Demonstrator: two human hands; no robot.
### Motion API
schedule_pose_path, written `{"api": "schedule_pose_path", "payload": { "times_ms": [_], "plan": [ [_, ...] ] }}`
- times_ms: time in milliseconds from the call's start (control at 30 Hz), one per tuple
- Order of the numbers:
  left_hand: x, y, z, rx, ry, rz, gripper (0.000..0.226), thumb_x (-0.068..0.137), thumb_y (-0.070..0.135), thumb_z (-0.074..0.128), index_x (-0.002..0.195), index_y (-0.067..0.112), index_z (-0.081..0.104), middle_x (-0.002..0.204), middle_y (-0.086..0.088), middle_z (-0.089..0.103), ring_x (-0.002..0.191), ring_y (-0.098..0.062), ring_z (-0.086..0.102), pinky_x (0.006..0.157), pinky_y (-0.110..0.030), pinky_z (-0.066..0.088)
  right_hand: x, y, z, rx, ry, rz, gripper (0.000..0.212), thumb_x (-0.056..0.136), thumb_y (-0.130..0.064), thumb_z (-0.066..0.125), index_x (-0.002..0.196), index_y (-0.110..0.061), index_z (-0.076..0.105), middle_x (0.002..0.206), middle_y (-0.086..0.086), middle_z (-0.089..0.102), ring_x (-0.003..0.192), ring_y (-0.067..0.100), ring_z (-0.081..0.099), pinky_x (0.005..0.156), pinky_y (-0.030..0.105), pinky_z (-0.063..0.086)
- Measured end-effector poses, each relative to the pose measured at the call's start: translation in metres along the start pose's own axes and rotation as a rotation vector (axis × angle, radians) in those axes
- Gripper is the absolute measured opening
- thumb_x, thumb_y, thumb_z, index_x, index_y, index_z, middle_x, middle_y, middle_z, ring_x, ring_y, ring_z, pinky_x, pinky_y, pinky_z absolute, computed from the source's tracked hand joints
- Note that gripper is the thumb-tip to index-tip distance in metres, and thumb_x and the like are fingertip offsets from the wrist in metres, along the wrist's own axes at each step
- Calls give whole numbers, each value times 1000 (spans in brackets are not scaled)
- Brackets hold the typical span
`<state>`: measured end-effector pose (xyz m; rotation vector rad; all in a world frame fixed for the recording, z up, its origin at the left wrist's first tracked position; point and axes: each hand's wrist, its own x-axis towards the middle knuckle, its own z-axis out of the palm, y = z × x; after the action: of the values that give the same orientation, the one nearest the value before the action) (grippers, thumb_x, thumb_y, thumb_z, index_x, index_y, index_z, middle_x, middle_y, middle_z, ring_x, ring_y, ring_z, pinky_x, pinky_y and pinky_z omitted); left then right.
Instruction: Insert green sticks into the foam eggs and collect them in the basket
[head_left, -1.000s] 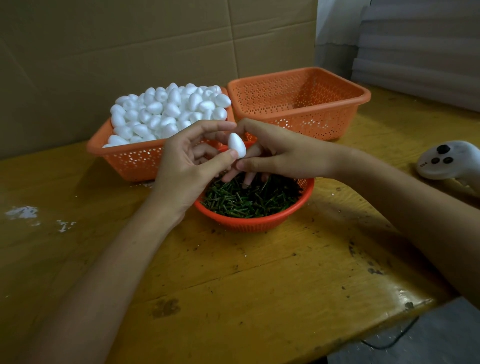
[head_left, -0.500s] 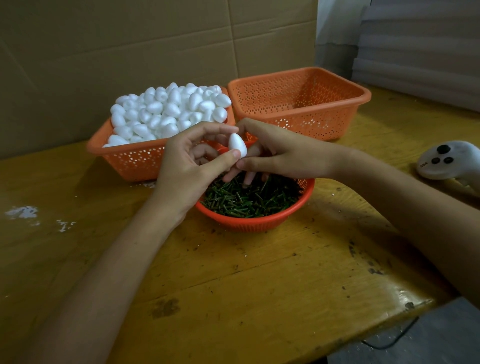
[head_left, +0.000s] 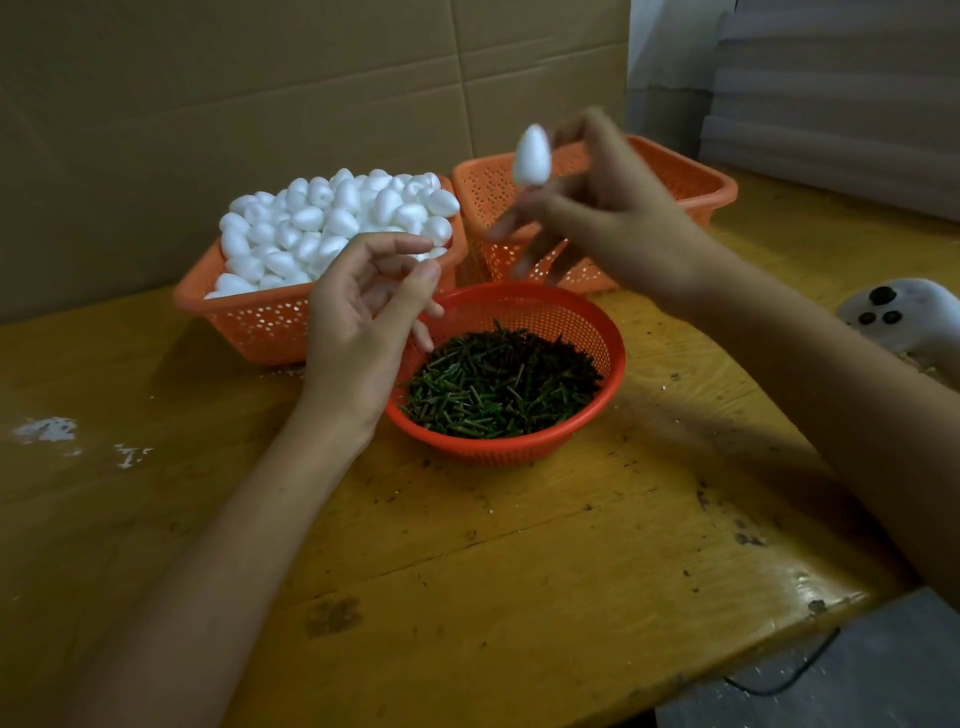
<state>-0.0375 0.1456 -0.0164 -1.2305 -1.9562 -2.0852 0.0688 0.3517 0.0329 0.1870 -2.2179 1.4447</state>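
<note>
- The right hand (head_left: 613, 218) has risen away from the left hand (head_left: 358, 322), carrying the foam egg (head_left: 530, 156) up.
- Near, the left hand's fingers hang loosely curled and empty over the round basket (head_left: 613, 338) of green sticks (head_left: 498, 384) on the counter (head_left: 467, 545).
- Farther, the right fingers (head_left: 571, 189) pinch the egg's base; it stands upright above them, in front of the empty basket (head_left: 691, 176).

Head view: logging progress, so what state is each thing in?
foam egg: raised, pinched at its base by the right hand.
left hand: open, holding nothing.
left basket: heaped with white eggs.
right basket: no eggs visible inside.
round basket: holds loose green sticks.
</note>
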Motion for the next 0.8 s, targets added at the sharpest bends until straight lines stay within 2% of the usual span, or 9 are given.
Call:
{"api": "schedule_pose_path", "payload": {
  "times_ms": [67,133,200,267,367,500,567,667,800],
  "plan": [
    [-1,2,1,24,39,12,8,100,19,66,108,18,69,101,-8,68,89,-18,67,63,-29,55,1,-1,-16,-41,110,-8,27,108,-14,54,119,-11,29,105,12,78,74,38,74,57,41,59],
    [0,5,0,147,103,61,4,101,24,65,103,22,68,102,-2,70,93,-16,65,72,-30,55,2,2,-30,-153,198,6,26,108,-16,53,118,-13,29,101,11,78,67,32,74,48,35,53],
    [2,6,-7,419,191,188,6,101,24,64,97,22,66,98,3,68,93,-18,63,80,-31,51,2,9,-41,-247,272,72,25,107,-17,52,118,-13,30,94,9,77,58,22,70,42,28,46],
    [6,7,-20,710,322,336,10,101,22,61,95,16,67,93,3,64,92,-22,57,81,-28,41,4,15,-49,-345,320,167,22,107,-19,52,117,-15,34,92,8,75,52,14,64,40,25,43],
    [13,5,-43,1013,467,370,20,103,27,55,101,14,70,97,-6,65,101,-31,54,85,-34,38,6,22,-55,-583,353,233,20,107,-26,52,119,-14,42,94,7,72,58,16,65,44,26,44],
    [10,-15,-56,1295,321,119,44,109,44,40,116,15,72,114,-15,66,114,-38,54,97,-49,38,6,23,-58,-860,368,242,31,107,-30,51,130,-8,48,107,14,72,80,31,68,66,44,57],
    [9,-22,-59,1343,249,90,54,111,47,31,111,13,73,110,-15,70,109,-38,57,100,-50,36,6,24,-58,-949,377,243,35,107,-33,52,130,-8,50,109,16,71,88,36,69,76,51,59],
    [14,-22,-60,1327,259,124,59,112,49,30,99,10,73,98,-16,74,100,-39,61,95,-50,37,5,24,-57,-981,370,244,37,103,-34,59,130,-9,51,105,13,71,88,35,69,80,53,60],
    [14,-23,-60,1341,263,129,59,112,49,32,93,11,71,96,-14,75,100,-37,60,94,-50,36,5,24,-52,-1051,395,189,38,97,-23,63,130,-10,50,103,14,70,86,37,67,77,51,60]
  ]
}}
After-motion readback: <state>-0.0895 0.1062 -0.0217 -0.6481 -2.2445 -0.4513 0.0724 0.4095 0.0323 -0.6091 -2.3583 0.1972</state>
